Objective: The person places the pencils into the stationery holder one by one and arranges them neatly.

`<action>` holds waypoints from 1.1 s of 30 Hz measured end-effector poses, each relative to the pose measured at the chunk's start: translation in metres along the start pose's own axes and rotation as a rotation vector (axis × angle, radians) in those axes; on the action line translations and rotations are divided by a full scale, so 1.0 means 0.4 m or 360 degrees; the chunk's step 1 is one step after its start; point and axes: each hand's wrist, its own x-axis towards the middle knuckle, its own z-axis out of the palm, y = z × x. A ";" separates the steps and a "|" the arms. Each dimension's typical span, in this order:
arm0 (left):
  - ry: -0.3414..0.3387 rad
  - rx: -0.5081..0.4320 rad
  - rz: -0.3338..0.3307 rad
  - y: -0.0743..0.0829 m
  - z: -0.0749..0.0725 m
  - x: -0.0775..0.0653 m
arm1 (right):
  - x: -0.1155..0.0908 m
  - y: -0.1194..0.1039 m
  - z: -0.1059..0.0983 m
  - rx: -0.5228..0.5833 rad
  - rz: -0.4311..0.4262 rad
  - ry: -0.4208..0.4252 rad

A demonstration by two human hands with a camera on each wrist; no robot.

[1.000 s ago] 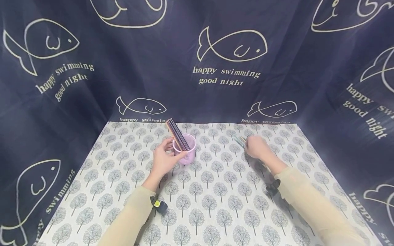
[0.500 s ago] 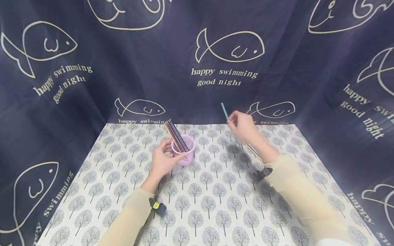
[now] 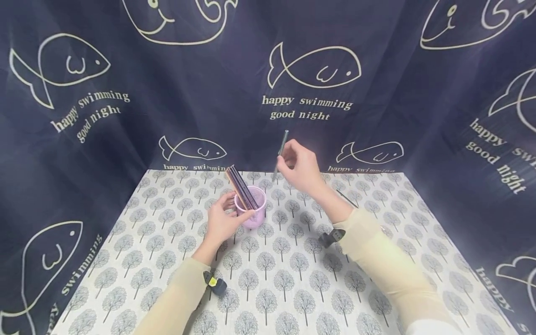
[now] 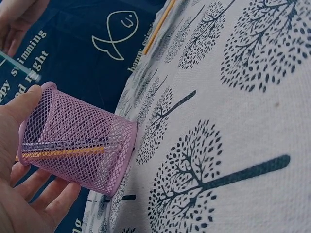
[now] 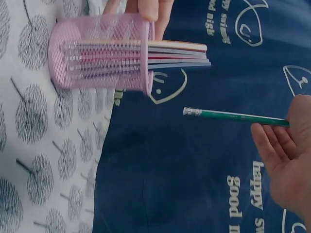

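Observation:
My left hand [image 3: 224, 221] holds a pink mesh pencil cup [image 3: 256, 220] by its side, thumb near the rim and fingers around the wall. Several pencils [image 3: 241, 187] lean left inside the cup. To the right of the cup and above the table, my right hand [image 3: 301, 168] pinches a green pencil [image 3: 283, 142]. In the right wrist view this green pencil [image 5: 233, 116] has its silver eraser end pointing toward the cup [image 5: 104, 31], apart from it. The left wrist view shows the cup [image 4: 82, 131] standing on the cloth, with a yellow pencil [image 4: 63, 152] visible through the mesh.
Another pencil [image 3: 347, 198] lies on the table beyond my right forearm, which partly covers it; the left wrist view shows a yellow pencil [image 4: 158, 27] there. A tree-print cloth [image 3: 284, 260] covers the table. Dark fish-print curtains [image 3: 234, 93] hang behind and at the sides.
My right hand has lifted the green pencil from the table at right and carried it left toward the cup, turning it nearly upright. My left hand and the cup stay in place.

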 end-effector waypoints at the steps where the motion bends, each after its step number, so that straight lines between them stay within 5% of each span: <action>1: -0.0006 -0.0003 -0.0001 -0.002 0.001 -0.002 | -0.003 -0.004 0.009 0.0041 -0.0019 -0.0011; 7: 0.0030 -0.0014 0.0015 -0.013 0.002 -0.020 | -0.020 -0.016 0.066 0.0150 -0.0076 -0.0131; 18: 0.0038 -0.0027 0.0027 -0.013 0.009 -0.013 | -0.031 -0.013 0.115 0.0030 -0.0076 -0.0401; 27: 0.0030 0.0007 0.0085 -0.006 0.006 -0.001 | -0.035 0.018 0.169 -0.0246 -0.0121 -0.0626; 33: 0.0023 0.0020 0.0072 -0.003 0.005 0.000 | -0.038 0.030 0.195 -0.0365 -0.0135 -0.0657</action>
